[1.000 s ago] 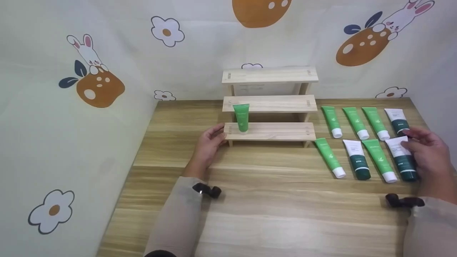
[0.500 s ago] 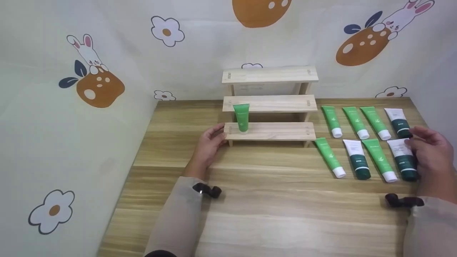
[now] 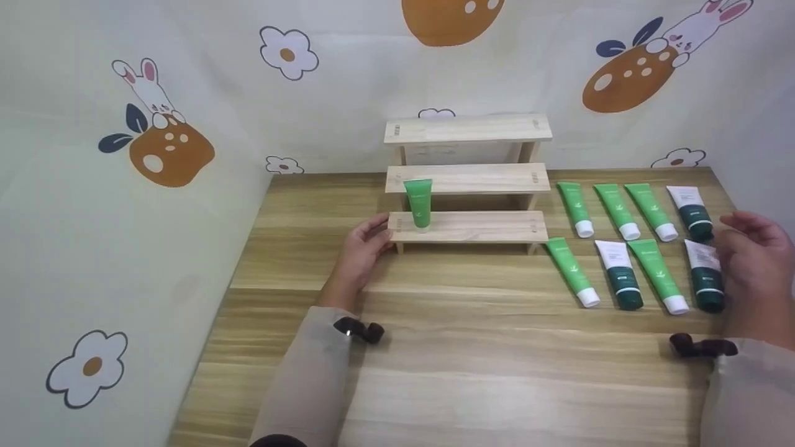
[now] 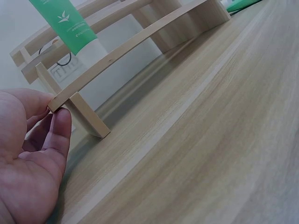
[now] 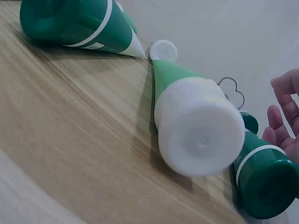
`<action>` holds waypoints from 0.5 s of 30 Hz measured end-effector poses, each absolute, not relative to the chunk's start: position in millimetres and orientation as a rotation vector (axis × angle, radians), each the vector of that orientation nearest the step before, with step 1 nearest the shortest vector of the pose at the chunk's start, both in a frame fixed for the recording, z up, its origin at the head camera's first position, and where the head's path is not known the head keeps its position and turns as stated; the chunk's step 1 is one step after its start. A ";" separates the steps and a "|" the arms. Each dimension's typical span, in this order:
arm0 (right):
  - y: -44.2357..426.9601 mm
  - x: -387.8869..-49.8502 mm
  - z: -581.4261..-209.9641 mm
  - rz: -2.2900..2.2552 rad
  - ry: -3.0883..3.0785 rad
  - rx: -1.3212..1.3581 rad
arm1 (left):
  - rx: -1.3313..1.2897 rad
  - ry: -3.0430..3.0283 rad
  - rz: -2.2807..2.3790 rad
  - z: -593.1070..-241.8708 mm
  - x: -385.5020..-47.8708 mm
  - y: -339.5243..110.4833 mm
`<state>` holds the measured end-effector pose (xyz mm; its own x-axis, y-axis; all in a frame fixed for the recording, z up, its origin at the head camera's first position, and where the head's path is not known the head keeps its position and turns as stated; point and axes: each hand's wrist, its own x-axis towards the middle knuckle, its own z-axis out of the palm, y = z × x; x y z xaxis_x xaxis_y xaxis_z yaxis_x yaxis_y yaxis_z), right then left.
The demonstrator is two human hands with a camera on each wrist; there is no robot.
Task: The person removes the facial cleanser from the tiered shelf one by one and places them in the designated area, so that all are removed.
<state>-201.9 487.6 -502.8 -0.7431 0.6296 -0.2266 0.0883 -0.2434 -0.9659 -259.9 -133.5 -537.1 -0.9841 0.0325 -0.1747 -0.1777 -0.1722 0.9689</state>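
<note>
A three-tier wooden shelf (image 3: 478,228) stands on the table. My left hand (image 3: 366,245) pinches the left end of its lowest board, as the left wrist view (image 4: 32,154) shows. On that board a green tube (image 3: 420,205) stands upright on its white cap. To the right lie two rows of squeeze tubes. My right hand (image 3: 758,251) is beside the front-right white and dark green tube (image 3: 707,279), its fingers loosely bent and holding nothing. In the right wrist view these fingers (image 5: 280,126) appear next to a dark green cap (image 5: 268,186); contact is hard to tell.
Behind the front-right tube lies another white and dark green tube (image 3: 690,214). Several green tubes (image 3: 651,211) and one more white and dark green tube (image 3: 620,276) lie close together. A patterned cloth wall (image 3: 348,93) rises behind the shelf and along both sides.
The front-right tube has shifted right and turned straighter, away from the green tube beside it. My right hand has drawn off to the right. The left hand keeps its place on the shelf.
</note>
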 end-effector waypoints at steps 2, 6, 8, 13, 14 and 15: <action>481.1 -203.0 -499.9 2.090 -1.575 -0.748 | -0.166 1.943 2.294 -536.5 -259.7 -133.9; 463.9 -204.7 -494.1 2.197 -1.505 -0.472 | -0.155 1.962 2.295 -536.1 -259.2 -134.3; 452.0 -205.8 -490.7 2.260 -1.488 -0.322 | -0.158 1.974 2.291 -536.0 -258.9 -134.4; 417.2 -206.5 -479.8 2.383 -1.516 -0.048 | -0.163 1.978 2.282 -537.1 -259.7 -134.4; 410.2 -206.0 -477.5 2.380 -1.562 -0.027 | -0.162 1.977 2.278 -537.2 -259.9 -134.2; 403.3 -205.5 -475.9 2.381 -1.604 -0.008 | -0.160 1.974 2.277 -537.5 -260.4 -134.0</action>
